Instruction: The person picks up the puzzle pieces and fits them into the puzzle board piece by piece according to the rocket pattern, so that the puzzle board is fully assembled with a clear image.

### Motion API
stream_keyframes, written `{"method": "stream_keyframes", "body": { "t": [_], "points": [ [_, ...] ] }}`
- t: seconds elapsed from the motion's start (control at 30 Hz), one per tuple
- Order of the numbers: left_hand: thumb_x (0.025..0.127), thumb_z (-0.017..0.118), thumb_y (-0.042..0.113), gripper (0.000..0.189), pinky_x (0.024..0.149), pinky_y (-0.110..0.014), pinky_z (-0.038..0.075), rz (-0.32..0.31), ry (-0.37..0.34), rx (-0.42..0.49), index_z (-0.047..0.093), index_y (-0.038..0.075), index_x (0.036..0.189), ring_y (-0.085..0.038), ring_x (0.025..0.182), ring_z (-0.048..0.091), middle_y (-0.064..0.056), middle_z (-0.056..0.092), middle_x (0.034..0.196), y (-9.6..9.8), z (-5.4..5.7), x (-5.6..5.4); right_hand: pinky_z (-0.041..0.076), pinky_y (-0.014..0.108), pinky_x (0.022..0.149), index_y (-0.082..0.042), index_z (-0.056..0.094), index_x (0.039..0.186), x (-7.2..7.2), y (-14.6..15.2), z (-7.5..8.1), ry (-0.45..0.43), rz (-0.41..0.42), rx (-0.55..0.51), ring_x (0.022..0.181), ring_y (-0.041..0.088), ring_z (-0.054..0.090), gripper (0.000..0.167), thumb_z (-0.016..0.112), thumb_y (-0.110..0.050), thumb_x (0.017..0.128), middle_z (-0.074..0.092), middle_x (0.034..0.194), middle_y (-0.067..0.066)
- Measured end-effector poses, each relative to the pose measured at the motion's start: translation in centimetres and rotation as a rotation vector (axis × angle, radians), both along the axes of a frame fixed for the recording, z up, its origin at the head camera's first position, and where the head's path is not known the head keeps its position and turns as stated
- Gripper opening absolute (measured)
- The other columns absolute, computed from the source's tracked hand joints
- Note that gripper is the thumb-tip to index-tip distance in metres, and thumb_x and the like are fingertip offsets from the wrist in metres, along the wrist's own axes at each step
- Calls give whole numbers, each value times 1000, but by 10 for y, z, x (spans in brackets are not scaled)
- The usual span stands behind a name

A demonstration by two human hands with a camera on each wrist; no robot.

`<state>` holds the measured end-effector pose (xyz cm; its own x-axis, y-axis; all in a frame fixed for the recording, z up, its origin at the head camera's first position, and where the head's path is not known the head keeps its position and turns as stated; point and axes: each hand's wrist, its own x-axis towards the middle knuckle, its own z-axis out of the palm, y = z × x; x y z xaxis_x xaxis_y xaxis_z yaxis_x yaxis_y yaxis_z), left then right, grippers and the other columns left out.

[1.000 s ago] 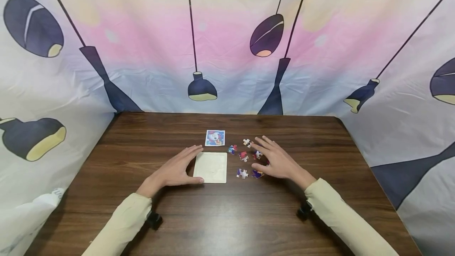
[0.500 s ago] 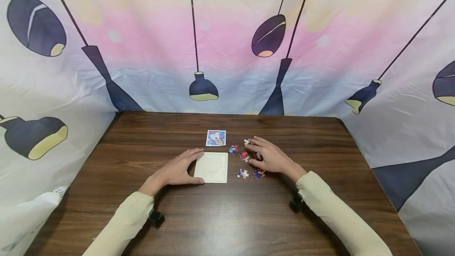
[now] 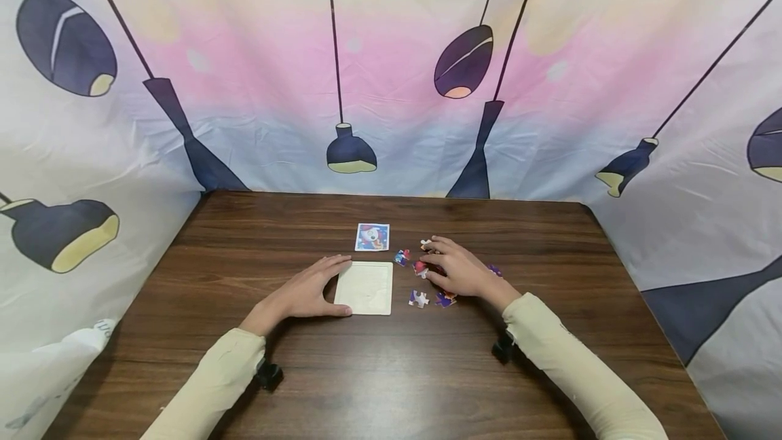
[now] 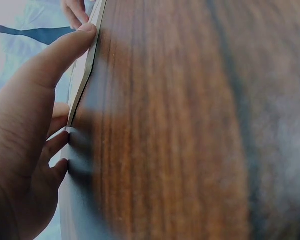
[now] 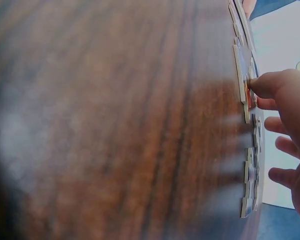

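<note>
My left hand [image 3: 305, 290] lies at the left side of a cream square puzzle tray [image 3: 364, 290]. Its thumb touches the near edge and its fingers reach the far corner, spread fairly straight; the left wrist view has the thumb [image 4: 72, 45] against the tray's rim. My right hand [image 3: 461, 270] is bent low over loose jigsaw pieces, thumb and index finger right at a red-and-white jigsaw piece [image 3: 419, 268]. Whether they pinch it I cannot tell. In the right wrist view the thumb [image 5: 270, 82] meets the row of pieces while the other fingers are spread.
Above the tray lies a small picture card [image 3: 372, 237]. Around the right hand are a blue-and-red piece [image 3: 401, 257], a white-and-purple piece [image 3: 418, 299], a purple-and-orange piece [image 3: 446, 299] and a purple piece [image 3: 495, 269]. The dark wooden table [image 3: 379, 372] meets a patterned cloth [image 3: 391, 73] behind.
My right hand has moved left and lower, its thumb and index finger drawing in toward the red-and-white jigsaw piece. A purple piece now shows behind that hand. My left hand stays at the tray.
</note>
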<state>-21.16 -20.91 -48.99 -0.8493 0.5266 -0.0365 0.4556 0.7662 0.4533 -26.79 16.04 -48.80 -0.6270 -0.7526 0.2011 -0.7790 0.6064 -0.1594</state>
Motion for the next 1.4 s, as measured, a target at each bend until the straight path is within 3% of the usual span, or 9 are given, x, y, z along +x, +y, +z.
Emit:
{"method": "stream_keyframes", "body": {
  "t": [0.2,0.5,0.7,0.97,1.4],
  "points": [
    [79,75,71,107,118,-61,29,-8,13,6,39,9,158,-38,152,27,-9,34,165,0,0,0,36,45,118,-9,76,117,-1,-1,-1,39,6,-1,137,35,50,30,68,-33,100,65,132,12],
    [78,75,71,107,118,-61,29,-5,2,16,39,10,158,-38,152,27,-8,33,165,0,-1,1,46,42,109,-9,77,115,-1,0,-2,91,2,-20,122,29,61,28,69,-30,99,75,112,5],
    [78,75,71,107,117,-62,30,-2,-1,13,38,11,159,-39,153,26,-7,33,165,0,0,1,49,42,105,-7,76,118,2,2,2,85,-25,-49,118,27,64,30,69,-29,99,75,113,7],
    [79,75,71,107,116,-63,31,0,-2,11,38,11,159,-40,152,26,-8,33,165,0,2,2,55,43,95,-7,73,125,5,5,10,10,-90,-72,113,25,68,34,66,-30,101,72,120,11],
    [77,79,68,108,118,-57,32,-10,25,51,40,7,157,-34,151,31,-10,36,163,-1,-3,1,57,43,92,-7,73,126,4,-2,20,0,-77,-165,108,24,70,35,66,-31,101,74,117,10]
  ]
}}
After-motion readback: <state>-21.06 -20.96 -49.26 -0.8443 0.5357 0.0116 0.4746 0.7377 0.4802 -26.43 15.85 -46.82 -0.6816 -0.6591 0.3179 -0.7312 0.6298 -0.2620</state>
